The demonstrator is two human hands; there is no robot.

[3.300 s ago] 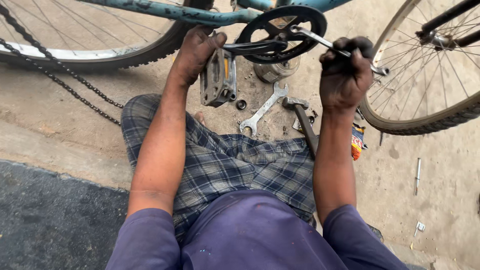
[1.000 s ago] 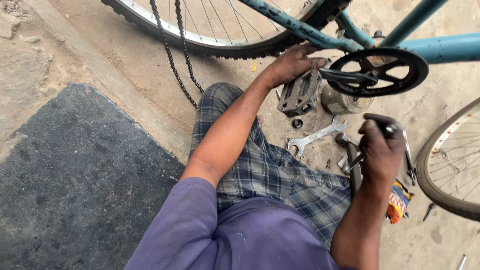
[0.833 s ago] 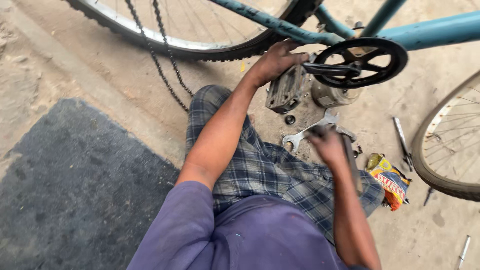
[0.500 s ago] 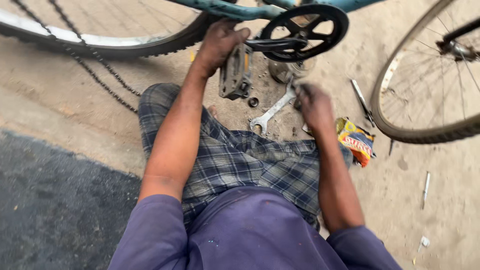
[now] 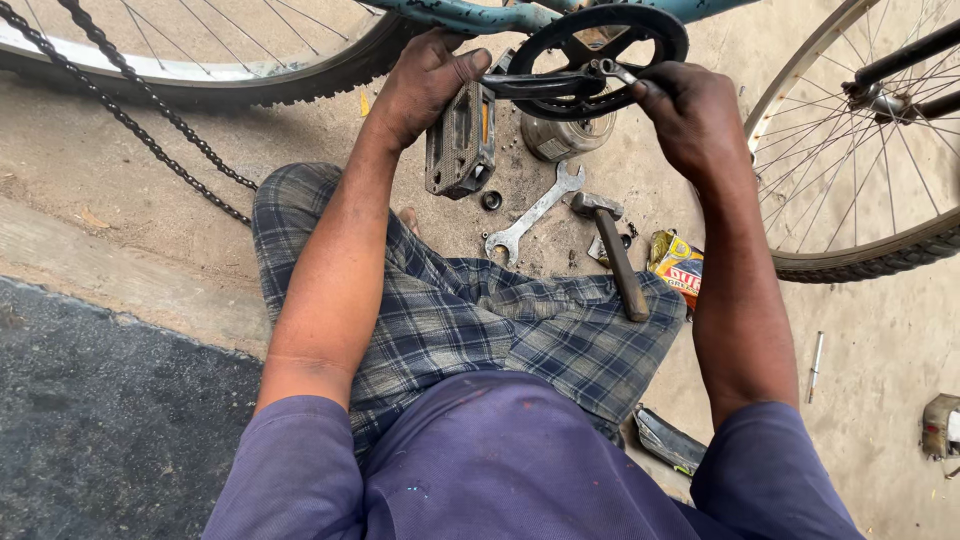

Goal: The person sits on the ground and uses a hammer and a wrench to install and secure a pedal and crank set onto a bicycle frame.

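The black chainring (image 5: 598, 60) sits between both hands, just under the blue frame (image 5: 470, 14). The left hand (image 5: 425, 85) is closed on the crank arm (image 5: 540, 85), with the grey pedal (image 5: 460, 140) hanging just below it. The right hand (image 5: 690, 110) is pinched shut on a small metal tool (image 5: 612, 70) at the crank's centre; its tip is hidden by fingers. On the ground below lie a spanner (image 5: 535, 212) and a hammer (image 5: 612, 250).

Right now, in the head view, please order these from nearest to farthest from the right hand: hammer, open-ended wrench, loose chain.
From the right hand:
1. Hammer, just below it.
2. Open-ended wrench, lower left.
3. Loose chain, far left.
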